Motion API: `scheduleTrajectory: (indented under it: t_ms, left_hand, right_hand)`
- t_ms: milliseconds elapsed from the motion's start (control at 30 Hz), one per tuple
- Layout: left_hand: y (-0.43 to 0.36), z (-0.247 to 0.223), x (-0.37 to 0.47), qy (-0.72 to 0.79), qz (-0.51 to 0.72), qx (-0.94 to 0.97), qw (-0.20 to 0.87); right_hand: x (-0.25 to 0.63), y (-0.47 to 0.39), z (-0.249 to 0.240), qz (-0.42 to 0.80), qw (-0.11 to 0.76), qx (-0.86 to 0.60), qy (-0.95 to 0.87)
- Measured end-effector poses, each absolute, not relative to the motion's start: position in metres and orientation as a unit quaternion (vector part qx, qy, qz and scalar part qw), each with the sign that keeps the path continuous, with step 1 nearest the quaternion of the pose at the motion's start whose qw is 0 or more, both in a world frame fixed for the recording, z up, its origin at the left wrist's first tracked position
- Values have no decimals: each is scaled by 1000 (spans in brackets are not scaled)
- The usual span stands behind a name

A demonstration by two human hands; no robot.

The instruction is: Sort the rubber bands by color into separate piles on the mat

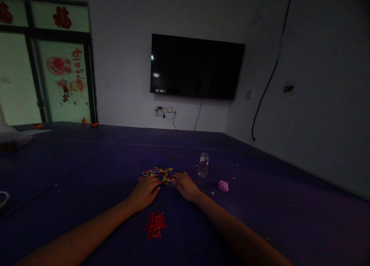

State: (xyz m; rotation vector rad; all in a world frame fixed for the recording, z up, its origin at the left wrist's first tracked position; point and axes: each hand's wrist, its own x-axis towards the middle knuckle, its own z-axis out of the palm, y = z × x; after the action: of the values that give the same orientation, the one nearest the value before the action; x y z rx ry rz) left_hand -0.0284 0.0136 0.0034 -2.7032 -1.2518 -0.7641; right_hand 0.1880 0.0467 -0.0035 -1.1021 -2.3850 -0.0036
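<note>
A loose pile of yellow, blue and red rubber bands (163, 175) lies on the dark purple-blue surface. At its left side my left hand (146, 192) rests palm down, its fingers reaching over the bands and lying loosely extended. From the right, my right hand (185, 185) has its fingertips brought together at the pile's edge. A bit of red shows at those fingertips, though the grip itself is partly hidden. Nearer to me, below the left hand, sits a separate small heap of red rubber bands (155, 224).
To the right of the pile stands a clear bottle (203, 165), with a crumpled pink object (223, 186) nearby. Small white scraps are scattered around them. A whitish plastic bag (11, 135) is at the far left. A black cable (267, 85) hangs along the right wall.
</note>
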Motion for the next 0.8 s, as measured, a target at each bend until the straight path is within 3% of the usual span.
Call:
scheduleTrajectory:
  t_ms: [533, 667, 800]
  left_hand:
    - [14, 4, -28, -407, -245, -879, 44]
    - [15, 2, -29, -407, -242, -880, 46]
    - [17, 0, -30, -400, -254, -880, 43]
  right_hand:
    - [185, 42, 3, -19, 247, -409, -878]
    - [185, 40, 4, -22, 321, -396, -860]
    - [181, 29, 8, 16, 454, -369, -811]
